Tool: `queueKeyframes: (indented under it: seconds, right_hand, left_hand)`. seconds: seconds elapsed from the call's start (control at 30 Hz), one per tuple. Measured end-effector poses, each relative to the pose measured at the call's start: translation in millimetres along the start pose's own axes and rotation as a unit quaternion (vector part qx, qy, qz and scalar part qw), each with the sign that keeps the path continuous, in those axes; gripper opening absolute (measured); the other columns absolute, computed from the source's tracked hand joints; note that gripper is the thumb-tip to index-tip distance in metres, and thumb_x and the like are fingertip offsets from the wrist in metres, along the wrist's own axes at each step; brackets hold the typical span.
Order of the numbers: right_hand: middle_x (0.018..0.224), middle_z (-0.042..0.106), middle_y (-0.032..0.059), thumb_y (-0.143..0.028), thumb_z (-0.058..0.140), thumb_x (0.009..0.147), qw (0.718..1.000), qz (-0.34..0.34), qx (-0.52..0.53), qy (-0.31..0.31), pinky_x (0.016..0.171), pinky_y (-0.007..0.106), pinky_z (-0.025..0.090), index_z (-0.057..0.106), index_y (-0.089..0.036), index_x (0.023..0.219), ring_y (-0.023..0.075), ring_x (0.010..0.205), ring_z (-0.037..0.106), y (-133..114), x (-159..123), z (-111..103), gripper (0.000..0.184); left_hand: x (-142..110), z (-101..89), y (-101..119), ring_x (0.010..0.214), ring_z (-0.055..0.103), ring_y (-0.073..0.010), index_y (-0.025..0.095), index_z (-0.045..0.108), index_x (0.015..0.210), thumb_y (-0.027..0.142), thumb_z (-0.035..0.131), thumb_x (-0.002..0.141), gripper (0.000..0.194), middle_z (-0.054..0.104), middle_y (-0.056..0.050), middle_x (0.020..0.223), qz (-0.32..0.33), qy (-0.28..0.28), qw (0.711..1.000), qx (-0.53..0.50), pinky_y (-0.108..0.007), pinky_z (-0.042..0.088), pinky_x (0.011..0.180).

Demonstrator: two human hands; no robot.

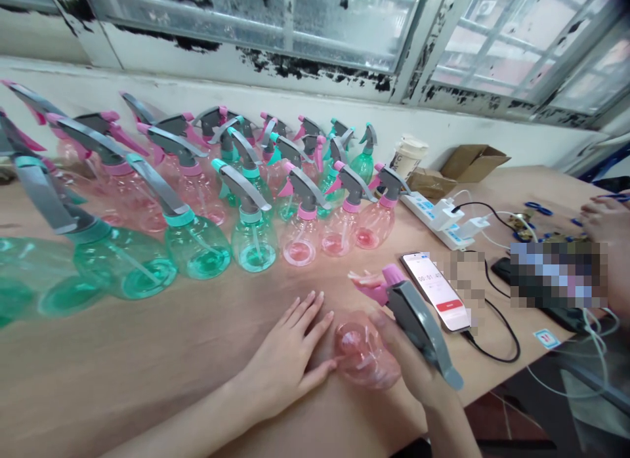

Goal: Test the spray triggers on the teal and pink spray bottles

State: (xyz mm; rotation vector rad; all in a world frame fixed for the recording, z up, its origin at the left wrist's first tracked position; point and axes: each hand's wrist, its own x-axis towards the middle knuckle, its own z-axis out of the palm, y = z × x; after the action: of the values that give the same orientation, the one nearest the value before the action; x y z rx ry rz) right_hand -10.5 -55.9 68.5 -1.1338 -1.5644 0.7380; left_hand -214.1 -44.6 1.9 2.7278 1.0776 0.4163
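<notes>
Right hand [416, 363] is curled round a pink spray bottle [364, 363] left of the phone [438, 291], sprayer [418, 320] already on, while the left hand [280, 353] lies open on the table [197, 333], thumb by the bottle. Rows of green and pink bottles [256, 248] have sprayers too, so fitting looks done there; can't tell what's left.

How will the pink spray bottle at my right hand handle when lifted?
The pink spray bottle is probably light, since its see-through body shows no liquid. Its long gray trigger head could make it top-heavy. The smooth, shiny walls may slip.
</notes>
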Motion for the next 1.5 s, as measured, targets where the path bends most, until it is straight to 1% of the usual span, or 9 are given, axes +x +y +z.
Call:
queueKeyframes:
  seconds: [0.13,0.27,0.7,0.8,0.87,1.0,1.1,1.23,1.5]
  right_hand:
    - [0.129,0.064,0.0068,-0.028,0.06,0.091,1.0,0.01,0.015,-0.001,0.095,0.037,0.055,0.061,-0.027,0.123,0.0251,0.117,0.062,-0.5,-2.8,0.6,0.032]
    - [0.13,0.064,0.007,-0.029,0.062,0.089,1.0,0.025,0.016,-0.01,0.09,0.035,0.057,0.062,-0.027,0.122,0.0256,0.117,0.062,0.2,-2.4,-0.6,0.033]
    - [0.13,0.063,0.0076,-0.032,0.061,0.09,0.999,0.026,0.019,-0.013,0.097,0.037,0.054,0.06,-0.026,0.123,0.0255,0.117,0.062,3.3,-2.6,-0.4,0.034]
    - [0.121,0.067,0.0074,-0.031,0.06,0.09,1.0,0.02,0.007,-0.014,0.092,0.037,0.055,0.061,-0.026,0.12,0.0245,0.108,0.065,2.7,-1.5,-0.8,0.03]
    - [0.102,0.071,0.0056,-0.032,0.059,0.091,1.0,0.014,-0.005,-0.017,0.084,0.035,0.057,0.064,-0.025,0.11,0.0223,0.091,0.069,2.3,-0.9,-1.3,0.021]
    - [0.076,0.065,0.0012,-0.033,0.054,0.094,1.0,0.015,-0.015,-0.004,0.072,0.033,0.057,0.064,-0.024,0.091,0.0186,0.069,0.066,2.4,-1.8,-2.3,0.014]
    - [0.089,0.069,0.0039,-0.033,0.056,0.093,1.0,0.015,-0.01,0.0,0.078,0.034,0.057,0.066,-0.024,0.099,0.0216,0.085,0.068,2.3,-3.0,-2.7,0.014]
    - [0.117,0.068,0.0076,-0.031,0.063,0.088,1.0,0.01,0.003,-0.003,0.089,0.038,0.055,0.062,-0.026,0.121,0.0254,0.106,0.066,2.5,-2.5,-2.0,0.033]
    - [0.124,0.067,0.0081,-0.034,0.064,0.087,1.0,0.011,-0.012,0.01,0.09,0.038,0.056,0.06,-0.026,0.128,0.0251,0.106,0.067,8.1,-2.9,-0.3,0.041]
  left_hand:
    - [0.4,-1.5,0.3,0.144,0.026,-0.0322,0.014,0.046,0.142,0.051,0.05,0.097,0.058,0.032,-0.018,0.155,0.002,0.001,1.0,0.005,-0.054,0.032,0.113]
    - [1.5,-3.8,0.7,0.144,0.027,-0.0325,0.013,0.047,0.14,0.049,0.051,0.097,0.057,0.033,-0.019,0.155,0.005,0.002,1.0,0.007,-0.054,0.032,0.113]
    - [0.7,-3.1,0.9,0.144,0.027,-0.0323,0.013,0.049,0.139,0.049,0.052,0.096,0.055,0.032,-0.018,0.155,0.003,0.008,1.0,-0.002,-0.054,0.031,0.113]
    - [0.5,-2.1,0.6,0.144,0.027,-0.0325,0.014,0.048,0.14,0.049,0.052,0.096,0.056,0.032,-0.018,0.155,0.003,0.012,1.0,-0.01,-0.053,0.031,0.114]
    - [0.1,-1.7,0.6,0.144,0.026,-0.0326,0.013,0.046,0.142,0.05,0.051,0.096,0.058,0.031,-0.018,0.155,0.003,0.008,1.0,-0.007,-0.053,0.03,0.114]
    - [-0.3,-1.8,0.4,0.144,0.026,-0.0319,0.013,0.045,0.143,0.051,0.051,0.096,0.06,0.032,-0.018,0.155,0.001,0.0,1.0,-0.003,-0.053,0.03,0.114]
    - [0.1,-2.2,0.4,0.144,0.026,-0.0318,0.014,0.046,0.142,0.051,0.052,0.096,0.059,0.032,-0.017,0.155,0.0,0.002,1.0,-0.007,-0.053,0.03,0.114]
    - [0.7,-2.9,1.1,0.145,0.025,-0.0315,0.014,0.045,0.142,0.05,0.05,0.097,0.058,0.031,-0.018,0.156,-0.002,-0.003,1.0,0.0,-0.053,0.03,0.114]
    - [0.9,-2.5,1.2,0.144,0.026,-0.032,0.013,0.046,0.142,0.05,0.049,0.098,0.058,0.032,-0.019,0.155,-0.002,0.0,1.0,0.001,-0.053,0.031,0.114]
